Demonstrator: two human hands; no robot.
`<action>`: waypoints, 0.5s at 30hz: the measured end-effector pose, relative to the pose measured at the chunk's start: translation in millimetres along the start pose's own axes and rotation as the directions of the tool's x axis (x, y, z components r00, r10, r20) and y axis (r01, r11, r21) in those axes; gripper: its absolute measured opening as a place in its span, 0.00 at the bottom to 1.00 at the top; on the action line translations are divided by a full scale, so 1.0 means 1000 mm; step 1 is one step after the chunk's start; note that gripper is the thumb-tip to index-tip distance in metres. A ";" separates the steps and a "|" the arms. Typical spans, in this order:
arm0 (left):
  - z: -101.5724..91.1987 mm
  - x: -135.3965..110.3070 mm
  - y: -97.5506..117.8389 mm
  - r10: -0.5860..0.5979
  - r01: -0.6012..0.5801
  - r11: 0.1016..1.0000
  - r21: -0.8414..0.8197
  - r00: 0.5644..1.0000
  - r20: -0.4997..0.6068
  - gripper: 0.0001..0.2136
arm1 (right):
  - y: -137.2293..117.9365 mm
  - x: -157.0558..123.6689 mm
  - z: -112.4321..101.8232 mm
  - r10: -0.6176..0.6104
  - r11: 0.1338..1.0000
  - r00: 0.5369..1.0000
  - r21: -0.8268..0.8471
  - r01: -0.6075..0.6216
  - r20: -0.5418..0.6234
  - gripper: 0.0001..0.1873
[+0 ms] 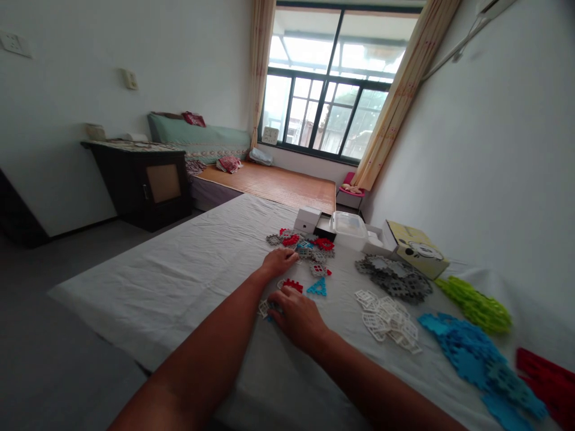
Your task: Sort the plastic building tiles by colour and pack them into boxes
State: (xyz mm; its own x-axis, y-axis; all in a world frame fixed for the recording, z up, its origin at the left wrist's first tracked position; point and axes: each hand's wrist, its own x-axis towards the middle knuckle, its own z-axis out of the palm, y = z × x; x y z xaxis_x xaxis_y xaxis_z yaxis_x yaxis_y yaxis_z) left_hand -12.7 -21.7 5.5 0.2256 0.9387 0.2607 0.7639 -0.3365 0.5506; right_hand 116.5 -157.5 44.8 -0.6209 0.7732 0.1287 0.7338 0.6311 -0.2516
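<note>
My left hand [279, 261] reaches across the white cloth to the edge of a mixed pile of grey, red and blue flat plastic pieces [304, 245], fingers curled at a piece there. My right hand [297, 316] rests nearer me, fingers curled over a small white and blue piece [265, 309] on the cloth. A red piece [292, 285] and a blue triangle piece [317, 288] lie between the two hands. What the left fingers grip is hidden.
Sorted heaps lie to the right: grey [395, 278], white [390, 320], green [474, 304], blue [476, 359], red [545, 377]. Boxes [308, 219] and a yellow carton [415, 246] stand at the table's far edge. A dark cabinet [144, 179] and a bed [269, 182] stand behind.
</note>
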 end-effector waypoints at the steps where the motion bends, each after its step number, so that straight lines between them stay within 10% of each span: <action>1: 0.000 0.000 0.000 0.002 -0.002 1.000 0.000 1.000 0.000 0.17 | 0.000 0.001 0.000 0.008 1.000 1.000 0.005 -0.008 0.002 0.13; 10: -0.003 0.000 0.002 0.006 -0.006 1.000 -0.010 1.000 0.014 0.17 | 0.002 0.002 -0.006 0.054 0.977 0.995 0.210 -0.035 -0.087 0.07; 15: -0.003 0.001 0.002 0.005 -0.005 0.999 -0.038 1.000 0.006 0.16 | 0.073 -0.039 -0.050 0.157 0.964 0.976 0.240 -0.117 -0.154 0.10</action>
State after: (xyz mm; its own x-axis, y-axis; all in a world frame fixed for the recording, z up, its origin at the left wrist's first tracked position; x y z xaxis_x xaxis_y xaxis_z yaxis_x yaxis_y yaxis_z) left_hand -13.3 -21.6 9.1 0.2335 0.9373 0.2589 0.7394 -0.3441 0.5787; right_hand 207.6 -138.6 69.6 -0.4482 0.8627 0.2342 0.7137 0.5031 -0.4873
